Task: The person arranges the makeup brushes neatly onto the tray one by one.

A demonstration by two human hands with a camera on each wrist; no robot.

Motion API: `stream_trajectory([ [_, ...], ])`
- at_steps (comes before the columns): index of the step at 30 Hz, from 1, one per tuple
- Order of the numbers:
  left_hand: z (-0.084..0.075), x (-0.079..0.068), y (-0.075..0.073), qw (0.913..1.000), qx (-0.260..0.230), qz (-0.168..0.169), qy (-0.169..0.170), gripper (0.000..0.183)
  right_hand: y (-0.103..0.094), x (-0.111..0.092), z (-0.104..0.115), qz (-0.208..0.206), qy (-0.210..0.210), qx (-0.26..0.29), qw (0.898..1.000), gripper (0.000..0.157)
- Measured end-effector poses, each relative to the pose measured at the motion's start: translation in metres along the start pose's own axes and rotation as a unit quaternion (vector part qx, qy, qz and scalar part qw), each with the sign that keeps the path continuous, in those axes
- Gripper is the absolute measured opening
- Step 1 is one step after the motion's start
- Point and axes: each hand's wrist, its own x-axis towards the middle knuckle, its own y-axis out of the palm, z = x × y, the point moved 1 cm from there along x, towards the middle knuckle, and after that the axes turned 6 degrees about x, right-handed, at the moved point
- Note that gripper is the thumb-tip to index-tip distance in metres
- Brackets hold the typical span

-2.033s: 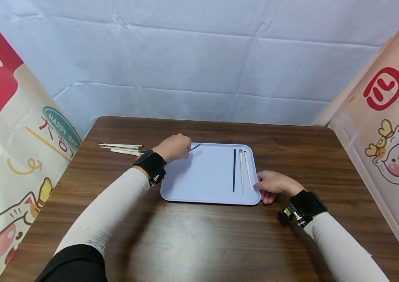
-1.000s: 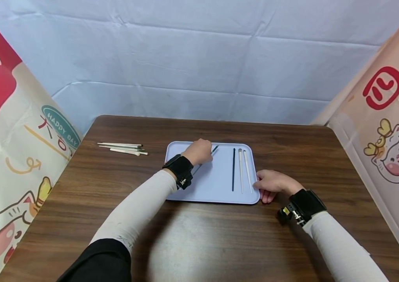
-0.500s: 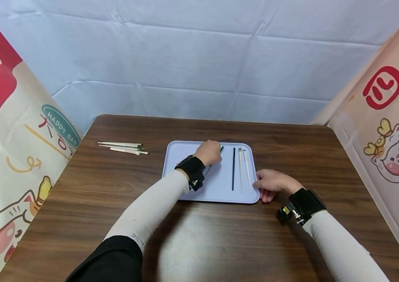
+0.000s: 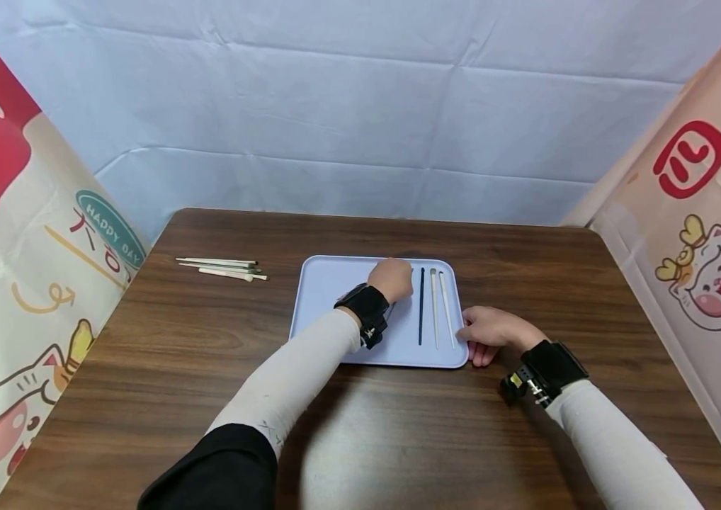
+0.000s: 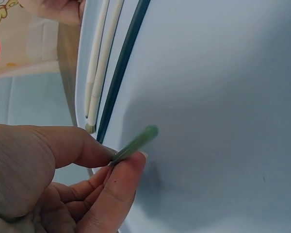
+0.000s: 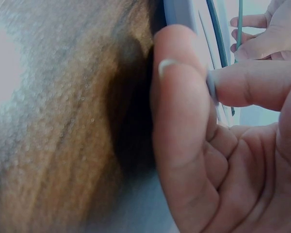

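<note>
My left hand (image 4: 392,280) is over the pale lilac tray (image 4: 335,263), left of the brushes lying there. In the left wrist view its thumb and index finger pinch a slim green brush (image 5: 136,144), one rounded end sticking out; the rest is mostly hidden by the hand. A dark brush (image 4: 421,306) and two pale brushes (image 4: 435,312) (image 4: 447,310) lie lengthwise, side by side, on the tray's right part. My right hand (image 4: 494,333) grips the tray's right rim, thumb on the rim and fingers at the outer side.
A loose bundle of several pale brushes (image 4: 223,268) lies on the brown wooden table (image 4: 239,326), left of the tray. Behind the table hangs a pale blue cloth (image 4: 348,127). Printed cloths (image 4: 10,297) flank both sides.
My left hand has carried the green brush from the tray's left edge rightward across it, close to the dark brush. The right hand stays on the rim; the lying brushes have not moved.
</note>
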Motion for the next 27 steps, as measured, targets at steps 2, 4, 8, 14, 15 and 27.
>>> stream_trajectory([
  [2, -0.001, 0.002, 0.002, 1.0000, 0.004, 0.000, -0.001, 0.017, 0.000, 0.000, 0.000, 0.000, 0.000, -0.001, 1.000, 0.010],
  [4, -0.001, 0.004, 0.004, 1.0000, 0.008, -0.001, -0.001, 0.017, 0.000, 0.001, 0.000, -0.001, 0.000, -0.003, 1.000, 0.009],
  [8, -0.003, 0.007, 0.007, 0.9999, 0.008, -0.008, 0.000, 0.019, 0.000, 0.001, 0.000, 0.000, -0.001, -0.005, 1.000, 0.009],
  [14, -0.007, 0.005, 0.009, 0.9998, -0.013, -0.016, -0.006, 0.033, 0.000, 0.002, -0.002, 0.001, -0.002, -0.005, 1.000, 0.009],
  [15, -0.008, 0.005, 0.009, 0.9997, -0.017, -0.015, -0.008, 0.033, 0.000, 0.002, -0.002, 0.000, 0.000, -0.003, 1.000, 0.009],
  [27, -0.010, 0.006, 0.012, 0.9994, -0.023, -0.005, -0.027, 0.035, -0.001, 0.001, -0.002, 0.002, -0.004, -0.001, 1.000, 0.011],
])
